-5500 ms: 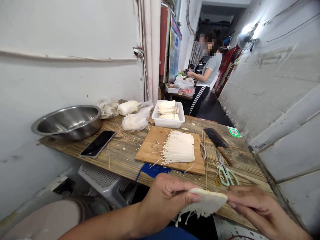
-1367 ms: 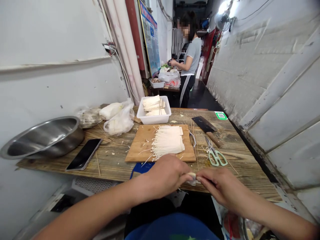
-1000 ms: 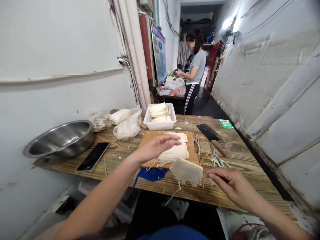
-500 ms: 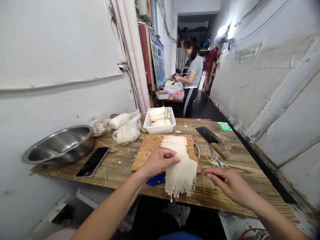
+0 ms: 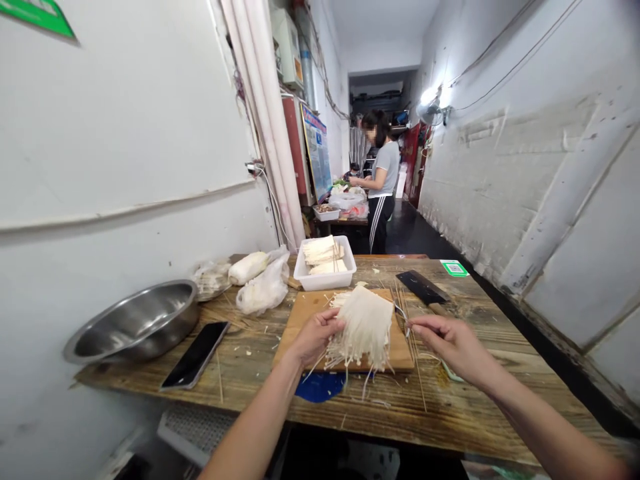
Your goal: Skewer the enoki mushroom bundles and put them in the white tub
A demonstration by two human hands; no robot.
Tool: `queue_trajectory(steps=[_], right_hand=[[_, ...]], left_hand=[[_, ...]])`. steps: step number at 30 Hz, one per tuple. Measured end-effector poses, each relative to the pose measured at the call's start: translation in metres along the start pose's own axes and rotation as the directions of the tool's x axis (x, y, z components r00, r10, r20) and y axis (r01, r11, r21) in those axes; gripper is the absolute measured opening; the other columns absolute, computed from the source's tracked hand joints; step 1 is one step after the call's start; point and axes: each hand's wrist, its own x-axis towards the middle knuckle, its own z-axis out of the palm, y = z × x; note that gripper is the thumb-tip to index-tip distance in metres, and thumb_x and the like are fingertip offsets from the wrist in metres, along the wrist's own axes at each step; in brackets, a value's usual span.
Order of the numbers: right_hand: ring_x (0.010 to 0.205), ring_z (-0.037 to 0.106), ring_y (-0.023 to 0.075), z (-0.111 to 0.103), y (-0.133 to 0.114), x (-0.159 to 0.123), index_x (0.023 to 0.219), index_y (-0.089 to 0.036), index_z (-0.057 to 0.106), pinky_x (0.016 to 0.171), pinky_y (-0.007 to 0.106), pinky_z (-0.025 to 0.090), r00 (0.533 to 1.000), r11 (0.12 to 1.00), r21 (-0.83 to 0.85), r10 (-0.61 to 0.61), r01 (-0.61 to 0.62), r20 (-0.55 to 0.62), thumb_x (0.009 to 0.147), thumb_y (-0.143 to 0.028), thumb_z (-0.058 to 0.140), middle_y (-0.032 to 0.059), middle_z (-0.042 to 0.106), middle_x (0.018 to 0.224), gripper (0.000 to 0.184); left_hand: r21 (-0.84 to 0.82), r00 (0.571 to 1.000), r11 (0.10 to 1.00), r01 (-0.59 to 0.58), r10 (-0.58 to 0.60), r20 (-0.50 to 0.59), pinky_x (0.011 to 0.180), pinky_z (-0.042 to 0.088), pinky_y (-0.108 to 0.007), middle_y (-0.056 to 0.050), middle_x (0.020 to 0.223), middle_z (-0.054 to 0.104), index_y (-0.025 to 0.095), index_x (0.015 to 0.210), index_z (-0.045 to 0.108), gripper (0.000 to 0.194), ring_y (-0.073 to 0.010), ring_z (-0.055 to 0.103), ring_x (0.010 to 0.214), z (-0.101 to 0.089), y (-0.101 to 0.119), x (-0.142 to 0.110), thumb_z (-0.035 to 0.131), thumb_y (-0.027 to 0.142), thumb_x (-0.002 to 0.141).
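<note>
My left hand grips the left side of a flat sheet of white enoki mushrooms, laying it over the pile on the wooden cutting board. My right hand hovers just right of the board with fingers curled and pinched near thin bamboo skewers; what it pinches is too small to make out. A white plastic tray with more cut mushrooms sits behind the board.
A steel bowl and a black phone lie at the left. Plastic bags of mushrooms sit near the wall. A cleaver rests at the right. Another person stands at a far table down the corridor.
The mushroom sheet went from hanging below the table edge in both hands up onto the cutting board in my left hand. My right hand let go and moved beside the board.
</note>
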Motion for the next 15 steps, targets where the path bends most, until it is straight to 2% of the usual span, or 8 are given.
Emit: queue_trajectory(steps=[3, 5, 8, 10, 13, 15], right_hand=[[0.060, 0.057, 0.0144, 0.007, 0.000, 0.013, 0.092, -0.015, 0.071, 0.056, 0.025, 0.044, 0.997, 0.987, 0.144, 0.076, -0.073, -0.018, 0.082, -0.040, 0.053, 0.0030, 0.066, 0.067, 0.032], [0.047, 0.045, 0.0108, 0.013, -0.003, 0.022, 0.091, -0.014, 0.070, 0.046, 0.023, 0.035, 0.994, 0.968, 0.234, 0.105, -0.092, -0.044, 0.081, -0.039, 0.052, -0.0021, 0.054, 0.052, 0.033], [0.048, 0.042, 0.0104, 0.031, -0.010, 0.036, 0.088, -0.013, 0.070, 0.047, 0.023, 0.035, 0.990, 0.952, 0.306, 0.069, -0.029, -0.122, 0.078, -0.035, 0.052, -0.0030, 0.050, 0.052, 0.030], [0.052, 0.045, 0.0116, 0.053, -0.013, 0.041, 0.088, -0.014, 0.070, 0.052, 0.024, 0.038, 0.987, 0.946, 0.325, 0.045, 0.008, -0.156, 0.077, -0.032, 0.050, -0.0019, 0.052, 0.055, 0.028], [0.052, 0.047, 0.0120, 0.103, -0.013, 0.035, 0.089, -0.016, 0.070, 0.054, 0.024, 0.041, 0.990, 0.931, 0.364, 0.030, 0.022, -0.137, 0.078, -0.027, 0.045, -0.0015, 0.054, 0.056, 0.030], [0.052, 0.049, 0.0124, 0.137, -0.010, 0.023, 0.087, -0.016, 0.071, 0.053, 0.024, 0.042, 0.994, 0.921, 0.390, 0.024, 0.020, -0.107, 0.079, -0.026, 0.043, -0.0011, 0.055, 0.055, 0.031]], left_hand=[[-0.197, 0.993, 0.979, -0.049, 0.027, -0.111, 0.091, 0.043, -0.029, -0.010, 0.114, 0.064, 0.021, 0.119, 0.059, 0.049, -0.0191, 0.060, 0.102, -0.001, -0.014, 0.003, 0.073, 0.032, 0.074], [-0.288, 0.977, 0.957, -0.027, -0.035, -0.211, 0.099, 0.038, -0.030, -0.012, 0.123, 0.059, 0.021, 0.120, 0.057, 0.044, -0.0199, 0.055, 0.114, 0.002, -0.023, 0.004, 0.067, 0.034, 0.079], [-0.407, 0.933, 0.913, -0.004, -0.143, -0.330, 0.102, 0.037, -0.031, -0.012, 0.132, 0.052, 0.023, 0.120, 0.055, 0.041, -0.0193, 0.051, 0.120, 0.010, -0.031, 0.008, 0.057, 0.043, 0.085], [-0.491, 0.912, 0.870, -0.047, -0.163, -0.377, 0.100, 0.040, -0.033, -0.010, 0.130, 0.053, 0.024, 0.113, 0.059, 0.040, -0.0189, 0.053, 0.117, 0.015, -0.028, 0.012, 0.049, 0.052, 0.086], [-0.573, 0.924, 0.812, -0.112, -0.128, -0.361, 0.095, 0.045, -0.037, -0.010, 0.116, 0.062, 0.021, 0.099, 0.065, 0.046, -0.0207, 0.059, 0.108, 0.016, -0.017, 0.019, 0.036, 0.056, 0.089], [-0.558, 0.927, 0.816, -0.149, -0.082, -0.367, 0.092, 0.046, -0.041, -0.011, 0.113, 0.065, 0.021, 0.100, 0.066, 0.050, -0.0239, 0.059, 0.107, 0.011, -0.012, 0.021, 0.032, 0.054, 0.089]])
